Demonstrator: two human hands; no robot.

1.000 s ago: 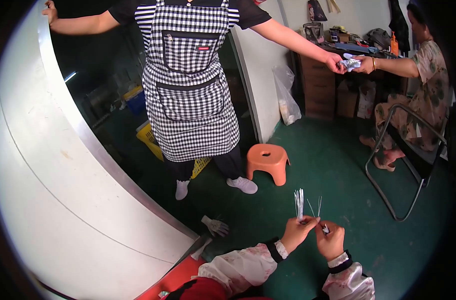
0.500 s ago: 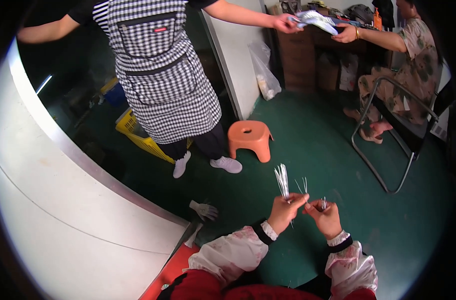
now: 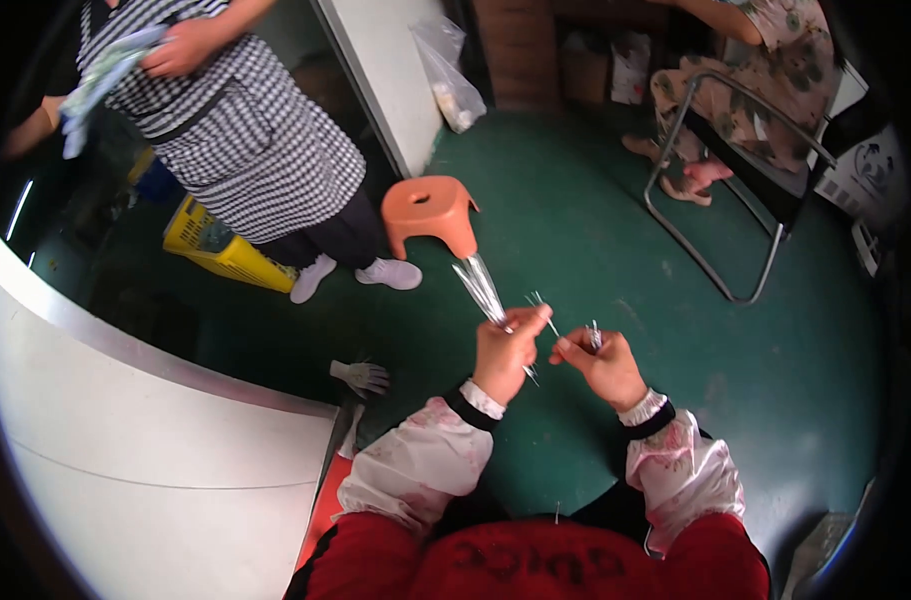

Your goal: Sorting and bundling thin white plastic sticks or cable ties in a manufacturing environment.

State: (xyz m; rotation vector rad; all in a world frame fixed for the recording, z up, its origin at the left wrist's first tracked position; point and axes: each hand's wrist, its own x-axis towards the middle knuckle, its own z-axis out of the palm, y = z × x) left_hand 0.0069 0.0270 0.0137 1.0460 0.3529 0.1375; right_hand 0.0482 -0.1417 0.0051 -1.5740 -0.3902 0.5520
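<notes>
My left hand (image 3: 505,358) is closed round a bundle of thin silvery strips (image 3: 482,290), which fans out above the fist with a few ends poking out below it. A few finer strands (image 3: 543,308) stick up at its thumb tip and run toward my right fingertips. My right hand (image 3: 605,368) is closed too, thumb and forefinger pinching the lower end of those strands. A small silvery tuft (image 3: 595,336) shows in the curl of its fingers. The two hands are close together but apart, above the green floor.
A person in a checked apron (image 3: 265,150) stands at far left, holding a pale blue-white bundle (image 3: 115,70). Nearby are an orange stool (image 3: 430,205), a yellow crate (image 3: 230,258) and a dropped glove (image 3: 360,377). Another person sits on a metal-framed chair (image 3: 710,270) at far right.
The view has shifted. The pale bundle, earlier between both people's hands, is now with the aproned person at left. My hands remain close together, with strands still between them.
</notes>
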